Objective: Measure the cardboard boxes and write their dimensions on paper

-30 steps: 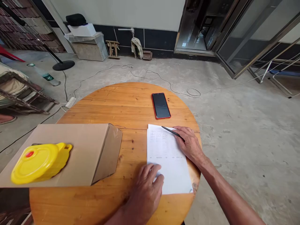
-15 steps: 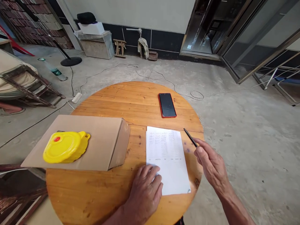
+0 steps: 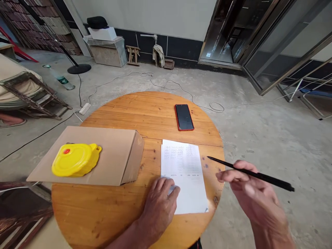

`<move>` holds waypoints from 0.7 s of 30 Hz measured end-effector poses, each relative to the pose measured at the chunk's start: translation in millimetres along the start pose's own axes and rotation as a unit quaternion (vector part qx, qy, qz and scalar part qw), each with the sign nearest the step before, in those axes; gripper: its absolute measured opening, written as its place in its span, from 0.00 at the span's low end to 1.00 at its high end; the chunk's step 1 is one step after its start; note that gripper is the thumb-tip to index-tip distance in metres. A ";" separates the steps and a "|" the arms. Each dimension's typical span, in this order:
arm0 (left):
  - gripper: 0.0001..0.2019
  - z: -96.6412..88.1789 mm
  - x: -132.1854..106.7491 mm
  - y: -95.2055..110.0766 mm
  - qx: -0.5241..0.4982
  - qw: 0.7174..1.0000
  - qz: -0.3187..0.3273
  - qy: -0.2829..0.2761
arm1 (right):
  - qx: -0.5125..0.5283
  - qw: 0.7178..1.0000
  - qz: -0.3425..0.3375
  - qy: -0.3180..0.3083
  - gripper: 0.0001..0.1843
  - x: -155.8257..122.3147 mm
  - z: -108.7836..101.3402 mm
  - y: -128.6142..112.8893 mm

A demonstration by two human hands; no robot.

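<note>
My left hand rests on the lower left edge of a stack of white paper, its fingers laid on the sheet and slightly bent. Rows of handwriting fill the upper part of the top sheet. Over the table's right edge, my right hand holds a black pen between its fingers. The pen lies nearly level, its tip pointing left towards the paper without touching it. Beyond the sheets lies a phone in a red case, screen up and dark.
A cardboard box stands on the round wooden table at left, with a yellow tape-measure-like case on top. A cable winds over the concrete floor. A plastic bottle lies near a stand base.
My right hand has moved right and turned over, and the pen has swung from steep to nearly level. My left hand stays on the paper. The view has shifted slightly.
</note>
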State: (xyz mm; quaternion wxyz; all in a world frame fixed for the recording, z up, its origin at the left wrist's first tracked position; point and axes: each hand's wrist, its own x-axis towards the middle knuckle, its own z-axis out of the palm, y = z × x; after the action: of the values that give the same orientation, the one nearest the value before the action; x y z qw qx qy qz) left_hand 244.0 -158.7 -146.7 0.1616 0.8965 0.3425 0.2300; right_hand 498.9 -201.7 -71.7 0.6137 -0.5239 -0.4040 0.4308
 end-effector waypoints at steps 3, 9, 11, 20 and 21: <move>0.17 1.4 -0.7 -0.6 -0.003 1.000 -0.006 0.010 | 0.056 0.997 -0.008 0.059 0.11 15.4 18.0 7.5; 0.17 4.5 -2.3 -3.1 0.018 0.999 0.001 0.026 | 0.136 0.987 0.071 0.052 0.22 63.1 59.3 46.6; 0.18 3.5 -2.2 -4.5 0.022 0.999 0.005 0.025 | 0.163 0.978 0.112 0.061 0.21 75.5 64.6 61.1; 0.18 2.4 -1.8 -5.0 0.018 1.000 -0.005 0.016 | 0.072 0.993 0.055 0.082 0.07 51.4 58.7 60.5; 0.18 2.6 -1.4 -4.3 0.019 1.000 -0.009 0.013 | 0.054 0.995 0.047 0.076 0.06 46.9 60.3 59.4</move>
State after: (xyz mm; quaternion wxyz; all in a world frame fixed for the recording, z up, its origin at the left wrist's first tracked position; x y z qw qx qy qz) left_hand 242.1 -157.0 -151.2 0.1425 0.8931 0.3570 0.2337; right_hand 449.7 -134.5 -121.0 0.6491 -0.5394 -0.3079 0.4393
